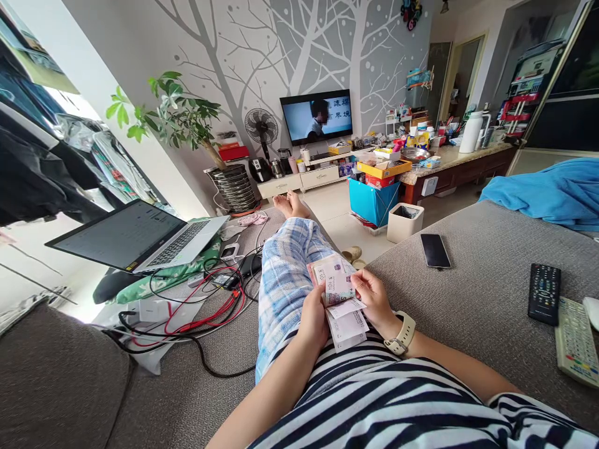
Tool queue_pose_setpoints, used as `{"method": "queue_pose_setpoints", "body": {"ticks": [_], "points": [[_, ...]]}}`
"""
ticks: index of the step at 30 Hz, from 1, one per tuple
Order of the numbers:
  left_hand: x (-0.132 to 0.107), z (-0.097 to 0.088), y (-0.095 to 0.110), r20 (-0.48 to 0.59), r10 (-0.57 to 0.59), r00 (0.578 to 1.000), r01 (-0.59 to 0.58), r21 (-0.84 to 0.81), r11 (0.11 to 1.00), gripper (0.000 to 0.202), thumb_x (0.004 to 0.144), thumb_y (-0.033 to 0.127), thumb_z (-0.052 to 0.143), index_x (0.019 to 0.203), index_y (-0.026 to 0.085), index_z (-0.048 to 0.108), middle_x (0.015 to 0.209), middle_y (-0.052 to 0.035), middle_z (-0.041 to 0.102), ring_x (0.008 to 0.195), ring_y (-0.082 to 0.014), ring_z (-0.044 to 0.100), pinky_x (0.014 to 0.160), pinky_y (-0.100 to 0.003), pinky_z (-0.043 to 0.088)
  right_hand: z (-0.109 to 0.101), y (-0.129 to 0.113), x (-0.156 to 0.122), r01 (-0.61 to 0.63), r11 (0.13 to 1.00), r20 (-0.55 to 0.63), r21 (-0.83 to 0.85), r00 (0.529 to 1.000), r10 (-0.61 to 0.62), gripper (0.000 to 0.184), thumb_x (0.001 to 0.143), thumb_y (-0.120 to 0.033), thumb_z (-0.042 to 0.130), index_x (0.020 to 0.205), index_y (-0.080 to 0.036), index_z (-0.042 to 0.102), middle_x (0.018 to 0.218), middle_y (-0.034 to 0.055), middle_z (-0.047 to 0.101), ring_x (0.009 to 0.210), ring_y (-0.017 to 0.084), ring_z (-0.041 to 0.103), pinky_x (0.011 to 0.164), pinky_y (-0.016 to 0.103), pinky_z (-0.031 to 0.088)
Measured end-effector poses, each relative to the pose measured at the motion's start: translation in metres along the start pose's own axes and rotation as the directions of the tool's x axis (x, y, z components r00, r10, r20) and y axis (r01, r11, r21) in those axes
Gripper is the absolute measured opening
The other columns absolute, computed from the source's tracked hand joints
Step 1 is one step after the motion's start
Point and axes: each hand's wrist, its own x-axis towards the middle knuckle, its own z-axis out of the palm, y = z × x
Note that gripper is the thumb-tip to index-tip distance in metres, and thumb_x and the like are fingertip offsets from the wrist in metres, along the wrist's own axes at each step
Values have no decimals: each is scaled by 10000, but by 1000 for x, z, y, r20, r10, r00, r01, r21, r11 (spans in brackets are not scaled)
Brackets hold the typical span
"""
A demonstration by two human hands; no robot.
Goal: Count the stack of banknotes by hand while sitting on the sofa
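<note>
A small stack of pale, printed, banknote-like paper slips (337,284) is held over my lap, with pinkish edges showing at its left. My left hand (314,317) grips the stack from the left, thumb on top. At its right edge, the thumb and fingers of my right hand (372,298) pinch the slips. Below the stack, more whitish slips (349,325) hang folded down or fanned toward my striped shirt (369,399). The fine print is too small to read. A cream watch (401,333) is on my right wrist.
An open laptop (182,243) rests on a green cushion at the left, beside tangled cables (229,305). On the grey sofa (472,299) at the right lie a phone (435,251), a black remote (544,293), a pale remote (578,340) and a blue blanket (547,190). A bin (405,223) stands beyond.
</note>
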Motion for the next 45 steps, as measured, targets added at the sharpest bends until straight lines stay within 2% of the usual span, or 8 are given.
{"method": "queue_pose_setpoints", "body": {"ticks": [20,29,33,40,45], "points": [[0,-2,-1,28,12,1000,-12,-6,1000,324,760,288,608,1039,127,643,884,-87,736,844,-256,699,812,-390,545,-1,0,-1,-2,1000,14,-10,1000,2,375,883,-511,494,665,-206,471,558,-35,388,523,126,368,513,259,307],[-4,3,3,31,-7,999,7,-21,1000,322,766,274,585,1033,108,653,950,-118,733,871,-263,696,828,-392,538,1,2,0,-37,995,70,96,997,30,373,884,-525,485,702,-203,526,488,-23,507,474,132,453,535,275,379],[-5,4,4,12,-7,1000,8,-14,1000,323,756,277,590,1028,114,655,946,-117,734,862,-267,699,828,-403,537,1,2,1,-29,997,65,67,998,25,361,865,-508,530,678,-200,510,488,-35,490,487,125,460,559,273,395],[-2,1,1,24,2,1000,-2,0,1000,329,740,256,621,1036,116,652,958,-117,731,856,-262,701,825,-389,537,1,5,2,-58,996,15,69,998,57,306,812,-450,615,685,-196,498,530,-48,471,491,107,444,512,246,361],[-3,1,1,-3,9,1000,-9,35,999,344,705,207,652,1039,125,648,915,-113,735,793,-263,704,763,-402,553,2,11,4,-87,991,-39,101,995,91,275,775,-417,659,789,-200,491,583,-52,485,516,107,438,507,235,347]]}}
